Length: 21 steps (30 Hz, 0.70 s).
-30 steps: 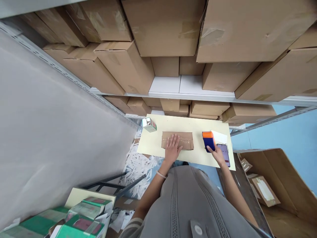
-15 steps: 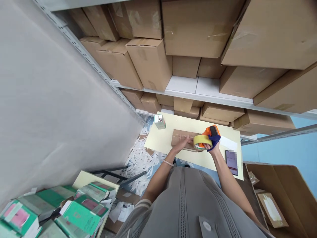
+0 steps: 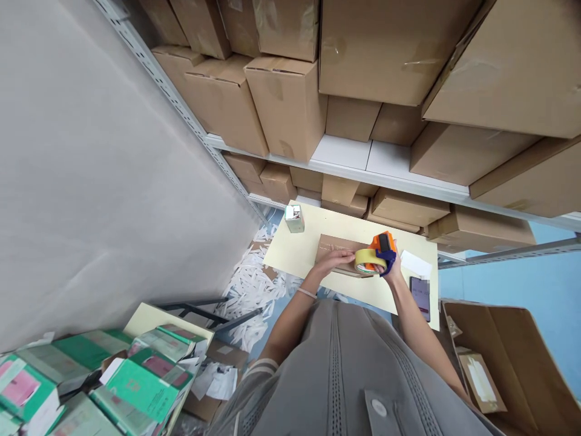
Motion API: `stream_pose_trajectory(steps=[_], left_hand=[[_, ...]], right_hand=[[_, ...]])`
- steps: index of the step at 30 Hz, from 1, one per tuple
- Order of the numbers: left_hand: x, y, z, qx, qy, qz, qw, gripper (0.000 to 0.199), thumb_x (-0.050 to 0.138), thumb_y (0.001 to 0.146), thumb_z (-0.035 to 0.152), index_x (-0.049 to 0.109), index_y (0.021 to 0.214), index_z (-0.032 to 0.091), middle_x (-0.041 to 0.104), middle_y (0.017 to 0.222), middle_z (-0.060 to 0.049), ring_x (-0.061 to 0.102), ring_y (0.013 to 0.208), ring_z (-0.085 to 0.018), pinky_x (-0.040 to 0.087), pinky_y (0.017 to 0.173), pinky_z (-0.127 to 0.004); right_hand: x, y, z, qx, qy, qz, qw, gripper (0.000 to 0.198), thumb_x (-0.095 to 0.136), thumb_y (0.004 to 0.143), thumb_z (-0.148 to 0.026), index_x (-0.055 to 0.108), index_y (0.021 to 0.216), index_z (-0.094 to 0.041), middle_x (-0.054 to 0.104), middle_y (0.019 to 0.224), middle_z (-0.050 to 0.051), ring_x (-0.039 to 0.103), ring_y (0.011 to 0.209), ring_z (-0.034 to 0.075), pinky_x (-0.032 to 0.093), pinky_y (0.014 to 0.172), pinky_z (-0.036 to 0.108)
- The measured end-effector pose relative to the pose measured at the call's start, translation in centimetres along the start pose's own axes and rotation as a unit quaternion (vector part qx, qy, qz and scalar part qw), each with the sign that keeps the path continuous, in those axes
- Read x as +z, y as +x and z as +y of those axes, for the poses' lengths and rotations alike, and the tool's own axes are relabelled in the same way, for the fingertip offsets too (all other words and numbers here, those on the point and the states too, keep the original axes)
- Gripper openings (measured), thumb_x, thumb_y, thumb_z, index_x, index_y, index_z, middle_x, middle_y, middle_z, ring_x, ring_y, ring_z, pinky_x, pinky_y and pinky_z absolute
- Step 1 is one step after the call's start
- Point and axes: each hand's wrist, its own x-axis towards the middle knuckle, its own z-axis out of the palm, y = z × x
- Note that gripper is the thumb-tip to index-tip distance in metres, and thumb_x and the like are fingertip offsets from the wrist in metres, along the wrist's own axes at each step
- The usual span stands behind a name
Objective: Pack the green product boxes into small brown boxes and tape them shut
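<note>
A cardboard box (image 3: 325, 243) lies on the pale yellow table. Over its top, my left hand (image 3: 333, 261) reaches with fingers stretched out, their tips close to the tape roll; whether they touch it I cannot tell. My right hand (image 3: 394, 266) is closed around an orange and blue tape dispenser (image 3: 384, 243) that carries a roll of yellow tape (image 3: 363, 259). The dispenser is above the right end of the box and hides that part. Part of my right hand's grip is behind the dispenser.
On the table (image 3: 276, 251) stand a small green-white carton (image 3: 295, 221), a white paper (image 3: 415, 264) and a phone (image 3: 420, 297). Shelves of cardboard boxes (image 3: 285, 109) rise beyond. An open carton (image 3: 517, 351) is at right, green boxes (image 3: 140, 387) at lower left, paper scraps (image 3: 254, 290) on the floor.
My left hand has shifted slightly, its fingers now drawn together and pointing at the tape roll. The dispenser has turned a little in my right hand. The camera view has shifted slightly.
</note>
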Motion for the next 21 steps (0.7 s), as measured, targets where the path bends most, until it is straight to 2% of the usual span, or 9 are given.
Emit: stream_pose_trajectory(steps=[3, 6, 10, 15, 21], left_hand=[[0.0, 0.1, 0.0, -0.018, -0.057, -0.038, 0.997, 0.038, 0.067, 0.085, 0.055, 0.075, 0.092, 0.019, 0.076, 0.100, -0.005, 0.062, 0.118, -0.026, 0.021, 0.121, -0.055], [0.1, 0.3, -0.3, -0.012, -0.107, -0.042, 0.993, 0.038, 0.071, 0.081, 0.054, 0.071, 0.087, 0.017, 0.074, 0.095, -0.004, 0.063, 0.113, -0.025, 0.029, 0.117, -0.052], [0.4, 0.5, -0.8, 0.000, -0.175, -0.023, 0.984, 0.040, 0.080, 0.072, 0.051, 0.067, 0.083, 0.015, 0.071, 0.092, -0.005, 0.064, 0.106, -0.023, 0.036, 0.112, -0.047], [1.3, 0.9, -1.3, 0.000, -0.227, 0.013, 0.974, 0.049, 0.089, 0.057, 0.049, 0.064, 0.081, 0.015, 0.068, 0.088, -0.003, 0.063, 0.094, -0.017, 0.043, 0.101, -0.039], [2.0, 1.2, -1.8, 0.004, -0.226, 0.039, 0.973, 0.046, 0.089, 0.058, 0.045, 0.063, 0.080, 0.014, 0.065, 0.083, -0.002, 0.062, 0.087, -0.015, 0.045, 0.096, -0.038]], right_hand=[[0.3, -0.4, 0.3, 0.001, -0.002, 0.009, 1.000, 0.074, 0.048, 0.061, -0.097, 0.034, 0.044, -0.027, 0.029, 0.028, -0.005, 0.027, 0.022, 0.009, 0.024, 0.023, 0.025], [0.1, -0.5, 0.6, -0.002, 0.000, 0.014, 1.000, 0.074, 0.048, 0.061, -0.097, 0.034, 0.042, -0.027, 0.028, 0.027, -0.005, 0.027, 0.023, 0.009, 0.025, 0.024, 0.026], [-0.3, -0.6, 1.0, -0.004, -0.018, 0.012, 1.000, 0.074, 0.044, 0.063, -0.097, 0.036, 0.040, -0.027, 0.028, 0.026, -0.004, 0.028, 0.022, 0.010, 0.026, 0.024, 0.027], [-0.9, -0.7, 1.4, -0.021, -0.018, 0.028, 0.999, 0.075, 0.042, 0.065, -0.098, 0.030, 0.041, -0.028, 0.026, 0.026, -0.004, 0.026, 0.022, 0.010, 0.025, 0.024, 0.028], [-1.9, -0.7, 2.6, -0.020, 0.006, 0.039, 0.999, 0.072, 0.043, 0.069, -0.094, 0.028, 0.042, -0.028, 0.024, 0.028, -0.004, 0.023, 0.024, 0.011, 0.023, 0.024, 0.029]])
